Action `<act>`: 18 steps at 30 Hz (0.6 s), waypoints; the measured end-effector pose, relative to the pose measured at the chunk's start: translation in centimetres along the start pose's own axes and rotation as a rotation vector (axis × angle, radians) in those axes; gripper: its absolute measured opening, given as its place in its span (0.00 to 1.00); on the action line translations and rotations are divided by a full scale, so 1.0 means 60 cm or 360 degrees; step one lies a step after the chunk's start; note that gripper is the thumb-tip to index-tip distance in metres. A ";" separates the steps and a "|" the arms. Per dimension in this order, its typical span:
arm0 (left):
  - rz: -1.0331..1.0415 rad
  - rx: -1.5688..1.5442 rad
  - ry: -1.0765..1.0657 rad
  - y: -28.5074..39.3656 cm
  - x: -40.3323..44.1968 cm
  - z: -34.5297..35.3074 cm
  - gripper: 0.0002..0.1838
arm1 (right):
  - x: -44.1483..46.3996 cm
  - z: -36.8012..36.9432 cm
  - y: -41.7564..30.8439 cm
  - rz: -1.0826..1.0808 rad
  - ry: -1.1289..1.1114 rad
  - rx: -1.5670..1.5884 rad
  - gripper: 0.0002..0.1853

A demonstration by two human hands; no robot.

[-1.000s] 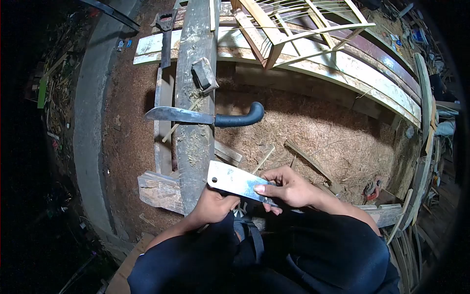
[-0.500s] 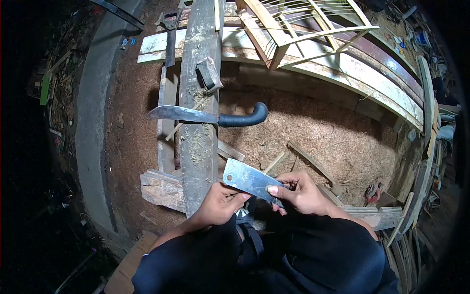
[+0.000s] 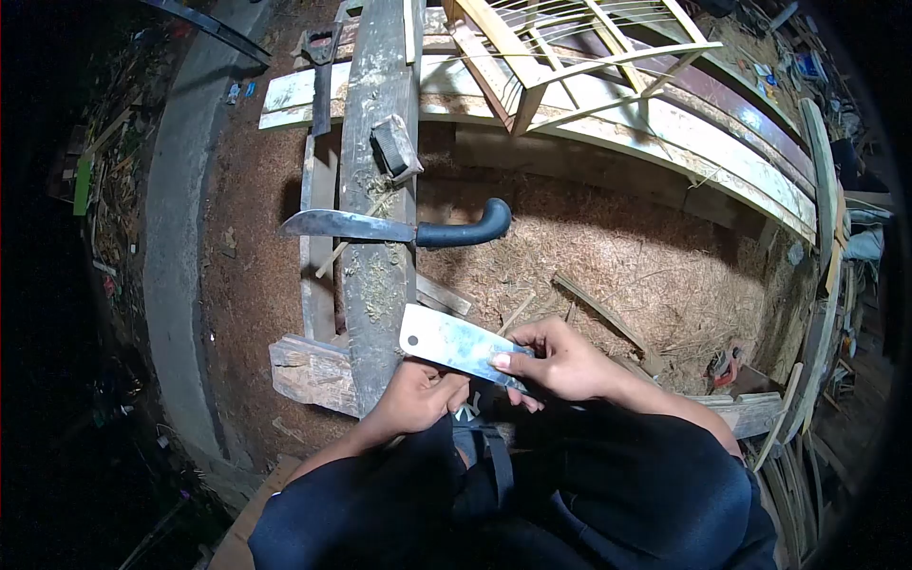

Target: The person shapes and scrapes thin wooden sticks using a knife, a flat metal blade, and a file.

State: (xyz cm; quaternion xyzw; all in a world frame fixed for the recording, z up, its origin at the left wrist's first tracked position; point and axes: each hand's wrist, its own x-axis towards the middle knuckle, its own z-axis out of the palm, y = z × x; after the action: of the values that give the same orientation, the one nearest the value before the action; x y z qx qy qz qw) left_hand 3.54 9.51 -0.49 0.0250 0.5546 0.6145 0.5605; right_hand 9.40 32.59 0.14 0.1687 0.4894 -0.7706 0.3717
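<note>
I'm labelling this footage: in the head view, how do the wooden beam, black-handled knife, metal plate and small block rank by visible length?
1. Wooden beam
2. Black-handled knife
3. Metal plate, partly covered
4. Small block

Five singles, one pair
One left hand (image 3: 418, 399), one right hand (image 3: 567, 366); one metal plate (image 3: 451, 344); one machete (image 3: 399, 231) across both long edges of one timber beam (image 3: 366, 332); one block (image 3: 397, 152) by the beam's right edge; one handsaw (image 3: 323, 90) off its left edge

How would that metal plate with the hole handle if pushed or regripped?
The metal plate is probably stiff: it juts past the right hand without visibly sagging. Its shiny face may be slippery, and its flat shape makes rolling unlikely.
</note>
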 end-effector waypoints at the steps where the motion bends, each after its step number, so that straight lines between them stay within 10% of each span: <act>1: 0.0049 0.0023 0.0051 -0.006 -0.001 0.002 0.05 | 0.000 0.001 -0.002 0.0027 -0.0023 -0.0026 0.14; 7: 0.0035 0.0013 0.0065 -0.007 -0.007 0.001 0.13 | -0.010 0.003 0.011 0.0039 0.0143 0.0022 0.15; 10: -0.0092 0.0182 0.0017 0.030 -0.035 0.001 0.17 | -0.031 -0.038 0.023 -0.0194 0.0789 0.0306 0.14; 18: -0.0042 0.0108 0.0159 0.014 0.004 0.005 0.13 | -0.021 -0.016 0.016 -0.0221 0.0279 0.0129 0.14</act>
State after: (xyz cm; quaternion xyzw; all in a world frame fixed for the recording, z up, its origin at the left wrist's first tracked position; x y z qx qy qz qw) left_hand 3.08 10.09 0.10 0.0061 0.6028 0.5883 0.5390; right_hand 10.83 33.74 -0.11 0.2160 0.4990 -0.7960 0.2660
